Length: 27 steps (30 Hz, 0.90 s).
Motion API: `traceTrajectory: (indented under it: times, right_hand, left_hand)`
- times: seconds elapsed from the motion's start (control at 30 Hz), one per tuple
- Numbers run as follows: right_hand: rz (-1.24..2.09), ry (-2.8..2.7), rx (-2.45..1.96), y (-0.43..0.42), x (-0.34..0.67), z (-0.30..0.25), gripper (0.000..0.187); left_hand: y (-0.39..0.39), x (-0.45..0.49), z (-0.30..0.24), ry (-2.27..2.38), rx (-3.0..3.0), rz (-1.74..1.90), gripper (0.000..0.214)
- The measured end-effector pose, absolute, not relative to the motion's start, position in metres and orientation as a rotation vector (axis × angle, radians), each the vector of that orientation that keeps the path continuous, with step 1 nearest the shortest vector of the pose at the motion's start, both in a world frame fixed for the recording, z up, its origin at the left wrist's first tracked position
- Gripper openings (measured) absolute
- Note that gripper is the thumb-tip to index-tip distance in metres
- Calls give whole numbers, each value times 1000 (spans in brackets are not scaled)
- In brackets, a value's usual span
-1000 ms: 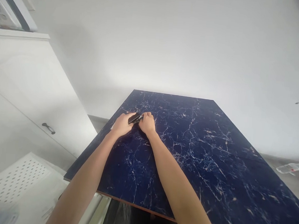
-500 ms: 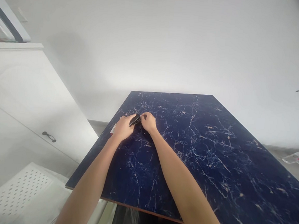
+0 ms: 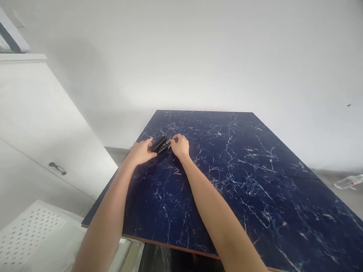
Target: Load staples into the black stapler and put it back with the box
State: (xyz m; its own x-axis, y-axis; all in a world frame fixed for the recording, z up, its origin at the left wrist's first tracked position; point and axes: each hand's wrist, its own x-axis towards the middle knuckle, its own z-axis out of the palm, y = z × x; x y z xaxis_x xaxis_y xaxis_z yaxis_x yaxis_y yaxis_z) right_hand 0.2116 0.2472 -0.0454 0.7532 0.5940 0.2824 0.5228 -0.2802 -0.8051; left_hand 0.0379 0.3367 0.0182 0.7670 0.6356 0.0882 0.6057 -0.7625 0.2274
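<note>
Both my arms reach out over a dark blue marble-patterned tabletop (image 3: 243, 183). My left hand (image 3: 141, 150) is curled around a small black object (image 3: 158, 144) near the table's far left part. My right hand (image 3: 180, 146) is closed beside it, pinching a small metallic piece (image 3: 167, 142) at the black object's right end. What the black object is stays too small to tell. Both hands rest low on the table surface.
A white cabinet (image 3: 27, 132) with a dark handle (image 3: 57, 167) stands at the left. A white perforated panel (image 3: 19, 236) lies at the lower left. The white wall is behind the table. A crumpled clear plastic bottle (image 3: 354, 181) lies on the floor at right.
My left hand has shifted a little to the left, exposing more of the black object. The view has drifted slightly; my right hand stays pinched at the object's end.
</note>
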Motion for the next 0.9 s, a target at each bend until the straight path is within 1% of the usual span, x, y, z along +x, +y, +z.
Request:
traceTrajectory:
  times: [0.07,0.13,0.23,0.33,0.57,0.7,0.83,0.9]
  right_hand:
    - [80,-859,-1959,247,212,-45,29]
    - [84,-894,-1970,247,212,-45,38]
    - [94,-946,-1979,247,211,-44,38]
    - [97,-1028,-1966,245,208,-43,36]
    - [84,-1122,-1967,239,201,-40,41]
    - [80,-1183,-1945,234,195,-40,50]
    - [66,-1234,-1896,228,188,-44,65]
    - [3,-1186,-1897,221,185,-45,68]
  left_hand:
    - [344,28,26,1065,2760,104,78]
    - [349,22,30,1054,2737,64,75]
    - [353,21,27,988,2765,136,68]
    - [356,24,21,1007,2831,307,64]
    - [370,21,2,864,2644,533,58]
    - [374,22,-4,832,2639,564,54]
    - [370,23,0,866,2734,528,57]
    - [365,21,6,927,2803,450,58]
